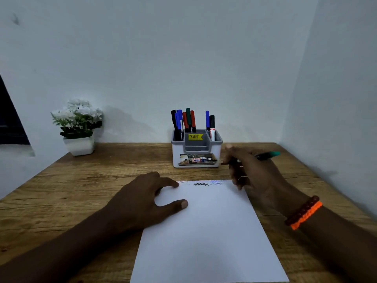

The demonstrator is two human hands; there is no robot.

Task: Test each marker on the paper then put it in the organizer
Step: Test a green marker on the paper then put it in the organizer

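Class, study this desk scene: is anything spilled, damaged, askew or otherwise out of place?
Nothing stands out. The organizer stands upright with markers in it, the paper lies flat under the left hand, and the right hand holds a green marker.

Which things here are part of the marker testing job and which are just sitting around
Job: green marker in right hand; paper under left hand; organizer with markers.
Lying about: potted flowers; wooden table.

Organizer [196,158] blocks table's [102,180] far centre; flanks open.
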